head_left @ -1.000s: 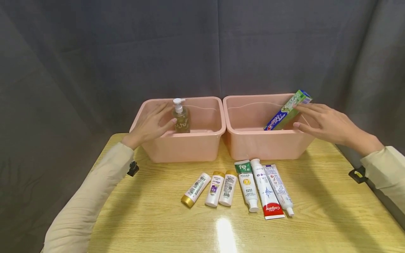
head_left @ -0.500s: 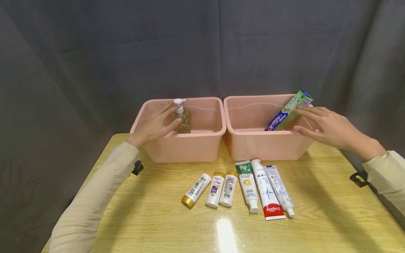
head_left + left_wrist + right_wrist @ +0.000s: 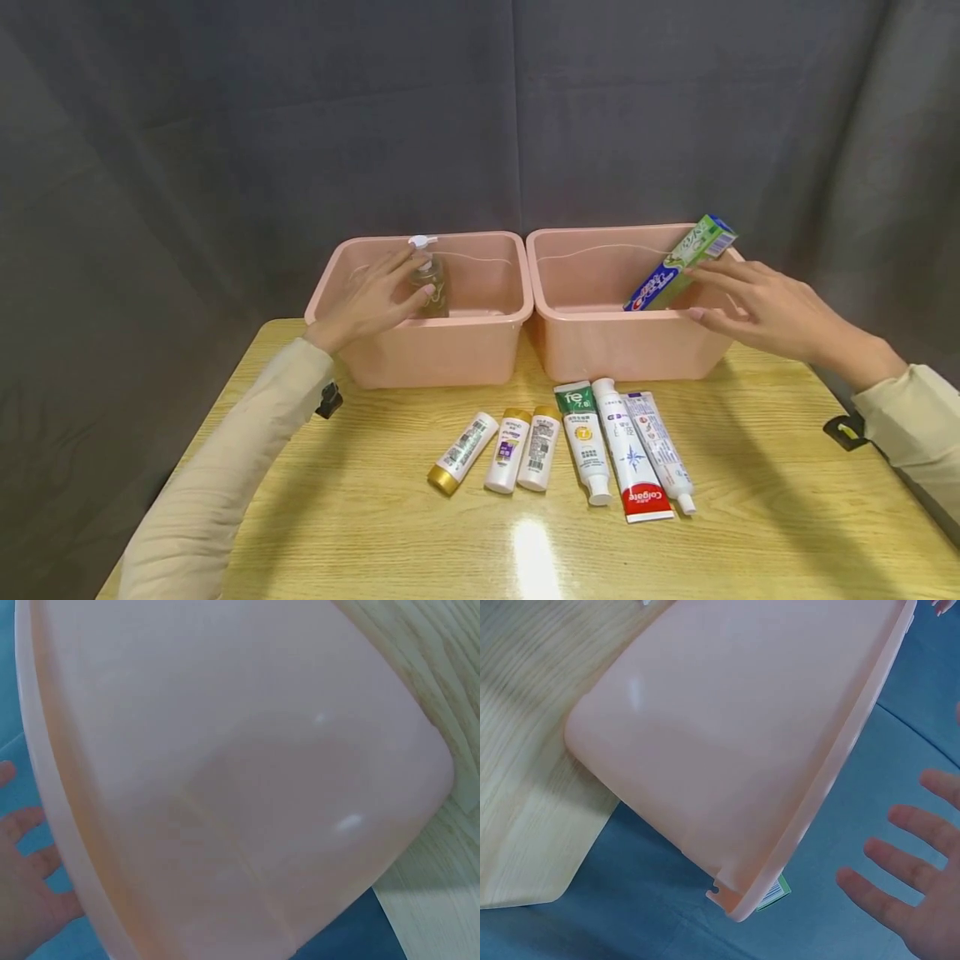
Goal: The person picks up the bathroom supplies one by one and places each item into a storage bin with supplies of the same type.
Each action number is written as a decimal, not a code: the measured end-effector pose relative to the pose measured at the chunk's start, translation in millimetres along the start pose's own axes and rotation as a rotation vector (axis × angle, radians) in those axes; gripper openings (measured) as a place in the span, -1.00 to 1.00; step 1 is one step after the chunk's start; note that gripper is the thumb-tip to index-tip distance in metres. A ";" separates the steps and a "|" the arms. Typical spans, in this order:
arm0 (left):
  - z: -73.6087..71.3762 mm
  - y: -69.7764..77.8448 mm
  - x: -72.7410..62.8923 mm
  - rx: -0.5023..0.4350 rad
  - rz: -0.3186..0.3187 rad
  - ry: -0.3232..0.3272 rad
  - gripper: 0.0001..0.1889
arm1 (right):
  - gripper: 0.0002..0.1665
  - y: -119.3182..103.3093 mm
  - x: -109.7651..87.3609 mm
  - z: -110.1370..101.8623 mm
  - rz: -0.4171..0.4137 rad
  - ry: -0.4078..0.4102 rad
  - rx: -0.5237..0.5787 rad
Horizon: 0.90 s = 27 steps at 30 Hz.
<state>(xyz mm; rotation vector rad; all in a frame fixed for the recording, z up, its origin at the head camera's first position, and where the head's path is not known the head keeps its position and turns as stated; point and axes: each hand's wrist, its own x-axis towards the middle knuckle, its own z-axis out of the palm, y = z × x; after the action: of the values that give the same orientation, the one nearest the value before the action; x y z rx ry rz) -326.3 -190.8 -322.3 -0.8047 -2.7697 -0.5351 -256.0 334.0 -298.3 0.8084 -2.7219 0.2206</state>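
My left hand (image 3: 375,304) hovers over the left pink bin (image 3: 431,354), fingers spread and thumb out, beside a clear pump bottle (image 3: 438,293) standing inside. The hand partly covers the bottle; contact cannot be told. Over the right side of the right pink bin (image 3: 630,346) is my right hand (image 3: 780,310), fingers extended and holding nothing. Just left of its fingertips a green and blue Crest toothpaste box (image 3: 675,267) leans in that bin. Both wrist views show loose fingers beyond the bin rims.
In front of the bins lie several toothpaste tubes, among them a Colgate tube (image 3: 633,454) and a green-topped tube (image 3: 583,442). Left of them are three small white bottles with gold caps, one a tilted bottle (image 3: 463,452). Grey curtain (image 3: 480,117) hangs behind the wooden table (image 3: 375,533).
My left hand has shifted slightly right, covering more of the pump bottle. The right hand has barely moved, and the things on the table lie as before.
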 end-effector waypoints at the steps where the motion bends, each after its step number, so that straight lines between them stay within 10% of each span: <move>1: 0.5 0.6 0.3 -0.004 -0.001 -0.004 -0.25 | -0.32 -0.8 -0.6 0.1 0.006 -0.002 0.004; 27: 6.7 9.1 5.0 0.012 0.073 -0.018 -0.26 | -0.35 -26.5 -17.8 4.5 -0.003 -0.017 0.128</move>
<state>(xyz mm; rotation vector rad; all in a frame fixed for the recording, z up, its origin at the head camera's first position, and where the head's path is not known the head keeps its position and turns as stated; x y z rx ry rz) -326.1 -178.7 -324.3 -0.9078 -2.7447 -0.5002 -228.2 320.0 -306.6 0.8528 -2.7448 0.3918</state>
